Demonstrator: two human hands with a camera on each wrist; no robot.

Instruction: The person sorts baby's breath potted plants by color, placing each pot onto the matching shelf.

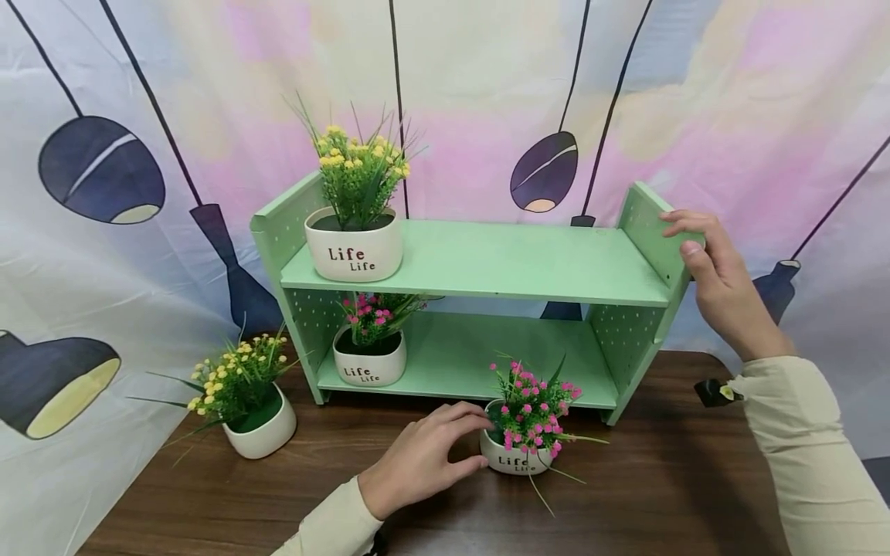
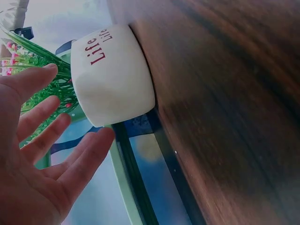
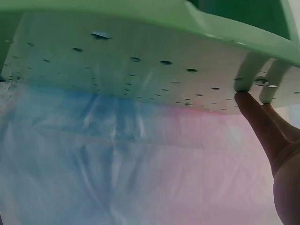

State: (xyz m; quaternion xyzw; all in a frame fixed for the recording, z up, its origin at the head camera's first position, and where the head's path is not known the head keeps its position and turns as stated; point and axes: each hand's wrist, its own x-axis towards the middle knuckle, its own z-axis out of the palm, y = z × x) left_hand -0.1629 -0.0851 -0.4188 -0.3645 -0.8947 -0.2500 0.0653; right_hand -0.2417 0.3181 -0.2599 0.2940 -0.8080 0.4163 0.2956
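Observation:
My left hand (image 1: 424,459) reaches the left side of a white "Life" flowerpot (image 1: 514,462) with pink flowers, on the table before the shelf. In the left wrist view its fingers are spread beside the pot (image 2: 115,79) and foliage; whether a fingertip touches the pot I cannot tell. My right hand (image 1: 726,282) rests at the top edge of the right side panel (image 1: 650,232) of a green two-tier shelf (image 1: 514,259). In the right wrist view, extended fingers (image 3: 260,117) touch the panel's perforated outer face.
A yellow-flowered pot (image 1: 354,247) stands at the left of the upper tier. Below it, a pink-flowered pot (image 1: 371,364) is on the lower tier. Another yellow-flowered pot (image 1: 264,428) stands on the wooden table (image 1: 334,479), left of the shelf. Behind hangs a patterned cloth (image 1: 473,100).

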